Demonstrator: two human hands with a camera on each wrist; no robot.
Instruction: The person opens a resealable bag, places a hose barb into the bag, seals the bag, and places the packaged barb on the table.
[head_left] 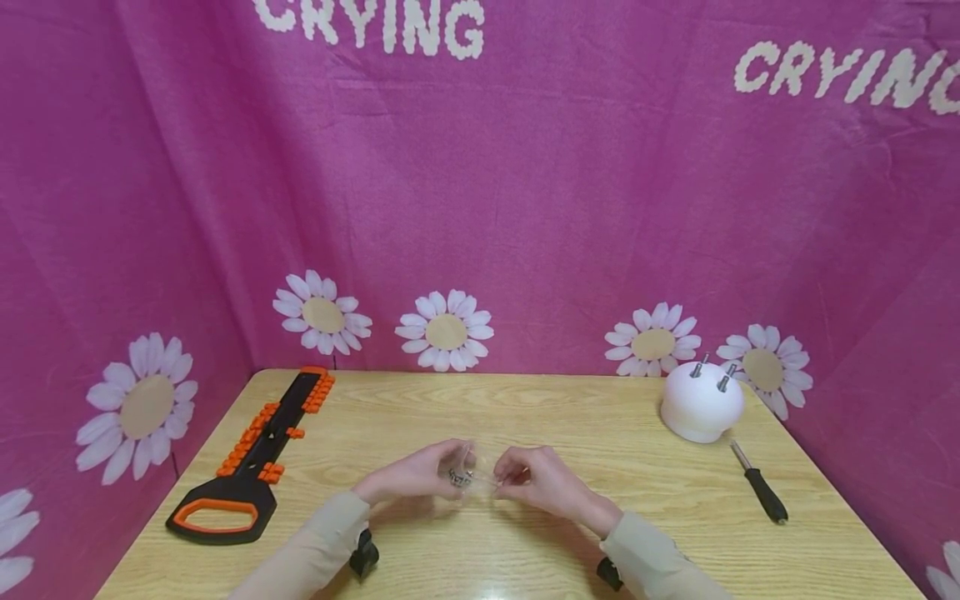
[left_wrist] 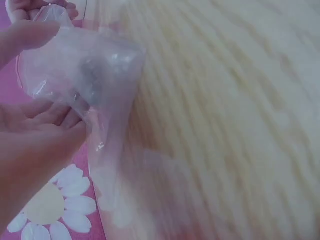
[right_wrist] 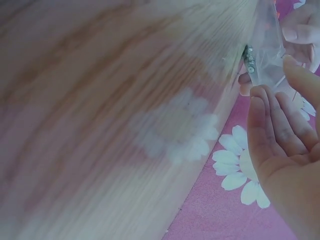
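A small clear plastic bag [head_left: 478, 487] is held up between the two hands above the middle of the table. Dark and silvery metal pieces, apparently small screws or nuts [right_wrist: 251, 61], lie bunched inside it. My left hand [head_left: 416, 475] grips the bag from the left, thumb on one side and fingers on the other, as the left wrist view [left_wrist: 40, 132] shows with the hand's fingers spread under the plastic. From the right, my right hand [head_left: 543, 482] pinches the bag's edge between thumb and fingertips. The metal pieces appear blurred through the plastic in the left wrist view.
On the left of the wooden table [head_left: 525, 408] lies a black board with orange clips and a handle [head_left: 258, 458]. At the back right stands a white rounded object with metal posts [head_left: 701, 404]. A black-handled screwdriver [head_left: 763, 493] lies before it. A pink curtain [head_left: 525, 208] hangs behind.
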